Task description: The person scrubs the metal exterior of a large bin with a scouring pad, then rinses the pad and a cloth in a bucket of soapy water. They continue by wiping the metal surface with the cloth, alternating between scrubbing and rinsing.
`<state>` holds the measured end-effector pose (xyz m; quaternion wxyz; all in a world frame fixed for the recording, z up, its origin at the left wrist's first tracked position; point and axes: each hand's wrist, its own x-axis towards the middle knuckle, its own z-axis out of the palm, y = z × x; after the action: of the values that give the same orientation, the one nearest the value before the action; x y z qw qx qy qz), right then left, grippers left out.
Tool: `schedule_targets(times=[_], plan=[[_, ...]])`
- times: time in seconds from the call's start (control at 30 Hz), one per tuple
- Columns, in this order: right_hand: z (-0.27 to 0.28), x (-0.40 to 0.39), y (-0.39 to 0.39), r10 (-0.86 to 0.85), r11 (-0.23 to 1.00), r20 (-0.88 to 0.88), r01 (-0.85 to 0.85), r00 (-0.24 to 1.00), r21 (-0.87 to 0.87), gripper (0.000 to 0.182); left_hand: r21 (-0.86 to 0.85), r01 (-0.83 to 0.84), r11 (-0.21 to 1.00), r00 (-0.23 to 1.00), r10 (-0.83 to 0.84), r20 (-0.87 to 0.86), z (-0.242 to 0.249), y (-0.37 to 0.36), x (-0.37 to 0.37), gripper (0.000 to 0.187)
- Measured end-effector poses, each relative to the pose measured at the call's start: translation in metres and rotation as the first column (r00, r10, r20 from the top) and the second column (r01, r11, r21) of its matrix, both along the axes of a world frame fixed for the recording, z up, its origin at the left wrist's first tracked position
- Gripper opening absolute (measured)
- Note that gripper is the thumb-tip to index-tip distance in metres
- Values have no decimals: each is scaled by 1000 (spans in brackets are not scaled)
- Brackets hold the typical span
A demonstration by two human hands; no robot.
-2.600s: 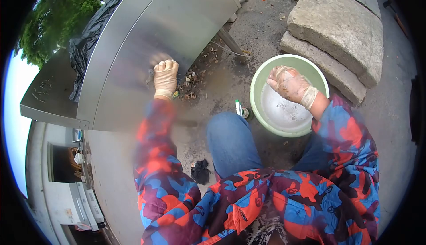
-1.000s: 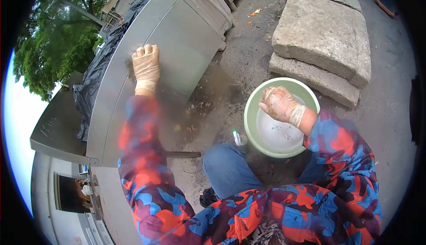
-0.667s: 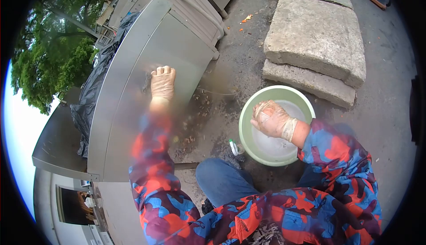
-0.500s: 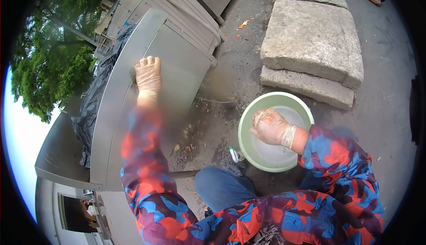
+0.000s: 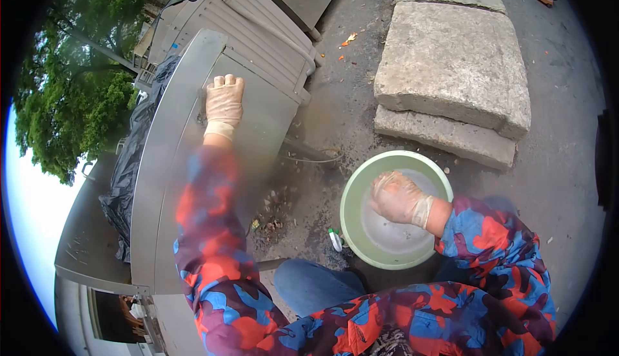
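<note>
- Grey, stained ground (image 5: 361, 121) spreads beneath the person, whose patterned red, blue and maroon jacket (image 5: 367, 320) and blue-jeaned knee (image 5: 316, 286) fill the near edge.
- Near and right of the knee, a pale green basin (image 5: 355, 192) sits on the ground with cloudy, whitish liquid (image 5: 393, 233) inside.
- Over the basin is the right hand (image 5: 398, 198), in a thin translucent glove, back upward and fingers curled well in; whether it grips anything or touches the liquid, one cannot tell.
- Just left of the basin is a small white bottle with a green top (image 5: 335, 240).
- Left, the gloved left hand (image 5: 224, 101) is against a smooth metal panel (image 5: 264, 98), its fingers folded over a dark pad (image 5: 202, 108) that peeks out at its left side.
- Scattered debris (image 5: 274, 217) lies on the ground between panel and basin.
- Beyond the basin, to the right, one thick stone slab (image 5: 454, 63) rests on another (image 5: 445, 134).
- Left of the panel bunches black plastic (image 5: 132, 169).
- Farther off are a ribbed grey container (image 5: 258, 30) and, far left, a leafy tree (image 5: 77, 98).
</note>
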<state>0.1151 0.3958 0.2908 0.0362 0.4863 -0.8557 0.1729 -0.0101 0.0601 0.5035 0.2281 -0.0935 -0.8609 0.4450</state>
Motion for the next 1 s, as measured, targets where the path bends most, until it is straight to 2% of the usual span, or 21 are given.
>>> schedule_targets(times=[0.03,0.1,0.17,0.23,0.3,0.37,0.43,0.53,0.6,0.63,0.7,0.8,0.83,0.9,0.93,1.0], plan=[[-3,-4,2,1,1000,1,-1,1000,-4,35,-12,-18,1000,999,18,-36,20,9,-9,23],[-9,-7,4,-64,993,-146,77,987,88,35,-29,35,999,984,-39,-173,55,13,-29,23],[-8,-11,2,-78,995,-92,83,993,51,33,-23,65,998,974,-69,-218,67,15,-38,21],[-7,-14,2,-86,996,-31,87,996,13,32,-48,49,998,976,-58,-210,53,18,-43,20],[-7,-19,2,-60,998,41,62,997,-31,31,-83,-18,996,999,15,-38,14,17,-35,15],[-8,-21,2,-57,998,43,58,997,-26,30,-105,-27,994,994,38,105,-20,9,-30,17],[-9,-25,3,-56,998,40,57,998,-18,29,-98,-10,995,997,17,70,-14,10,-26,18],[-14,-31,5,-35,999,17,35,999,-27,30,-48,120,992,985,-125,-120,36,14,-45,21],[-24,-34,2,-76,995,-136,84,988,57,32,-22,117,993,963,-119,-241,82,25,-60,18],[-20,-35,3,-75,995,-137,83,988,58,32,-29,134,991,951,-137,-277,99,30,-68,16],[-11,-40,7,-25,1000,-16,24,1000,-3,35,-12,97,995,923,-95,-373,117,30,-90,15],[-20,-43,7,-46,999,-53,46,998,-13,36,19,77,997,932,-66,-357,100,42,-89,15],[-30,-45,4,-46,999,-53,45,998,-14,36,7,14,1000,957,-11,-289,87,39,-91,16],[-53,-48,0,-49,992,-244,76,969,103,37,-49,-4,999,990,-3,-143,45,34,-82,18],[-41,-48,1,-49,992,-246,75,968,98,37,-54,-6,999,989,-2,-146,45,34,-76,18],[-14,-46,9,-64,994,-99,72,993,82,36,-9,-65,998,987,63,-148,45,35,-72,18]])
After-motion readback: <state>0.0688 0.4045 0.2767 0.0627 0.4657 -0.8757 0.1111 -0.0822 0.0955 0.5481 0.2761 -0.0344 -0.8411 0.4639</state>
